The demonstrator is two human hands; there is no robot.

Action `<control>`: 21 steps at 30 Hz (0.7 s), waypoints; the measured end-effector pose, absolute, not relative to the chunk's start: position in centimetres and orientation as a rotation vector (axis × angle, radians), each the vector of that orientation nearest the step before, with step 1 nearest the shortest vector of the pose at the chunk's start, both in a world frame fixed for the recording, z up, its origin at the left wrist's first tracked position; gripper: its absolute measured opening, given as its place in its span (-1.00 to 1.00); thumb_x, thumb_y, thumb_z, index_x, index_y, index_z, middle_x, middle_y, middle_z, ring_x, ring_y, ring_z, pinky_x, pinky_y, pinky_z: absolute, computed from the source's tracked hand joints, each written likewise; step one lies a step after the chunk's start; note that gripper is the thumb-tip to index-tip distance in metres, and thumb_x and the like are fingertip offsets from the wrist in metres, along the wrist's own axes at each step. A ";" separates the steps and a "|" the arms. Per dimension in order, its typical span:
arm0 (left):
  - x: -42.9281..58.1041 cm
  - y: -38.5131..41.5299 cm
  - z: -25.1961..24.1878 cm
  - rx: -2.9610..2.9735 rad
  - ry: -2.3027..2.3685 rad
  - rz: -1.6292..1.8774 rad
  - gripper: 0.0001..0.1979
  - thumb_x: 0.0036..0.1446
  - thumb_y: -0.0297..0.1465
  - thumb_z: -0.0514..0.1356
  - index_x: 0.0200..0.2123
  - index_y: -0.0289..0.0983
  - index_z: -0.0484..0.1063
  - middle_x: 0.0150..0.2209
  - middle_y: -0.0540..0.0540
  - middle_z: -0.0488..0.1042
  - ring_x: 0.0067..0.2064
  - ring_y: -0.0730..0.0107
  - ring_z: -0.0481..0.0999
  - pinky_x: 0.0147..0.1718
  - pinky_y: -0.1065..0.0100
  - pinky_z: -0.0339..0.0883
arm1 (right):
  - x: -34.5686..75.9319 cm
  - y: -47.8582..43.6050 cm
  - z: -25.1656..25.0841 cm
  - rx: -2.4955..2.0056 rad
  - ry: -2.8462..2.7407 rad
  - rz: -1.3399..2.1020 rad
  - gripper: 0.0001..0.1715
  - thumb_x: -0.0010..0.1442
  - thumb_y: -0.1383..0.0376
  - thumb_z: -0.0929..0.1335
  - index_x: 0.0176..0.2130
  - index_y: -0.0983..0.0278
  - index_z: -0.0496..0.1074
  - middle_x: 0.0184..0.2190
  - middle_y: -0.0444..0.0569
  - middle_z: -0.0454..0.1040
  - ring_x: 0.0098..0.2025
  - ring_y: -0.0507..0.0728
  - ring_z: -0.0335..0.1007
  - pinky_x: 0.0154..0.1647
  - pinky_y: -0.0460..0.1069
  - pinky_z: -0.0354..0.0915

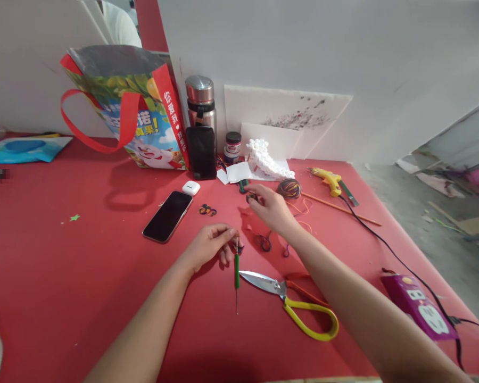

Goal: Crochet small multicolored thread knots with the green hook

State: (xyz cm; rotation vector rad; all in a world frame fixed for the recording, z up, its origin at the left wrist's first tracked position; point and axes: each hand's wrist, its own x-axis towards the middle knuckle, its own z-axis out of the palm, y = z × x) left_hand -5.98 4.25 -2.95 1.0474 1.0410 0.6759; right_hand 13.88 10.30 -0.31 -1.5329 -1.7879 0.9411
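Observation:
My left hand [213,244] is closed, with a green-handled crochet hook [237,271] at its fingertips. The hook points down toward me, and a small dark bit of yarn shows beside those fingers. Farther back, my right hand [270,208] pinches a small dark ring-like piece [252,197], partly hidden by the fingers. Just right of it lies a multicoloured yarn ball [289,189]. Loose yarn strands [265,242] curl on the red table below my right hand. Small crocheted rings [207,210] in dark and orange yarn lie left of both hands.
Scissors [263,282] with yellow and orange handles lie under my right forearm. A phone [167,217] and white earbud case [190,188] lie left. Behind stand a shopping bag [155,127], a steel flask [200,96] and a jar [233,146]. A yellow glue gun [327,180] trails its cord right.

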 end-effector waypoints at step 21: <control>-2.6 2.0 -1.3 1.137 1.062 0.829 -0.52 0.05 0.01 0.45 -0.25 -0.30 0.55 -0.48 0.01 0.50 -0.61 0.58 0.24 -0.59 0.41 0.15 | 16.5 1.9 -2.7 -0.813 -0.912 1.821 -0.51 0.04 0.33 0.60 -0.01 0.15 0.59 -0.08 -0.06 0.66 -0.25 0.06 0.59 -0.22 -0.02 0.54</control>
